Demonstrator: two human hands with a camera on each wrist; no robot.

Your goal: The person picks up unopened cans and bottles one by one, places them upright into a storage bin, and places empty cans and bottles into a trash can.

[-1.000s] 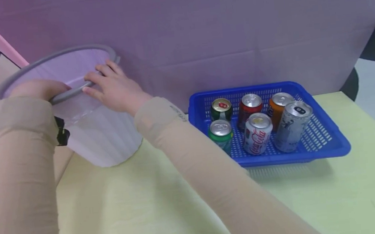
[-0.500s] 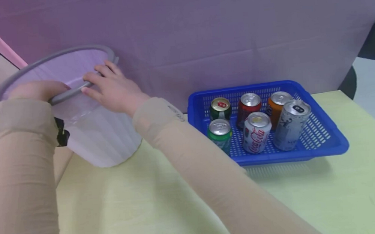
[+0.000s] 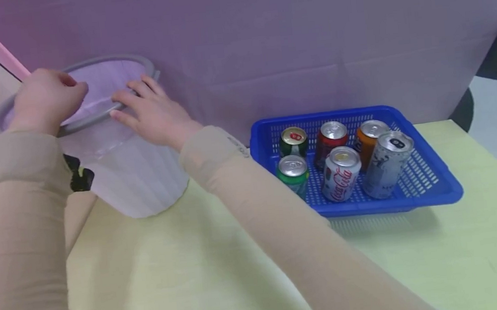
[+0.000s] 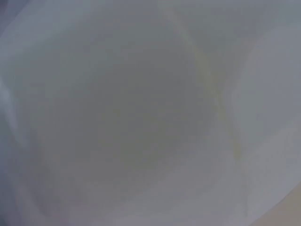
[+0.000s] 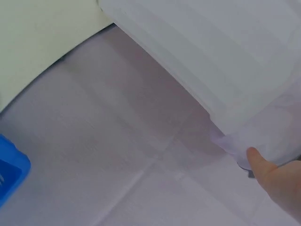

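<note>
A white trash can [image 3: 142, 172] with a grey rim [image 3: 148, 65] leans at the left of the table. A thin translucent liner [image 3: 103, 144] hangs over the outside of its rim, also seen as a thin purplish liner [image 5: 277, 127] in the right wrist view. Over the near left rim is my left hand [image 3: 47, 97], its fingers curled; nothing shows between them. My right hand [image 3: 154, 111] grips the rim at its near right, fingers over the edge and thumb outside against the liner. Only blurred whitish plastic [image 4: 141, 113] fills the left wrist view.
To the right a blue plastic basket [image 3: 441, 191] holds several drink cans, among them a white Coca-Cola can [image 3: 341, 176] and a tall silver can [image 3: 384, 169]. Behind stands a greyish-purple panel [image 3: 287, 46]. The pale yellow tabletop [image 3: 175, 282] lies in front.
My left hand has risen out of the trash can's mouth to above the rim, its fingers now curled. The right hand stays on the rim, nearly unmoved.
</note>
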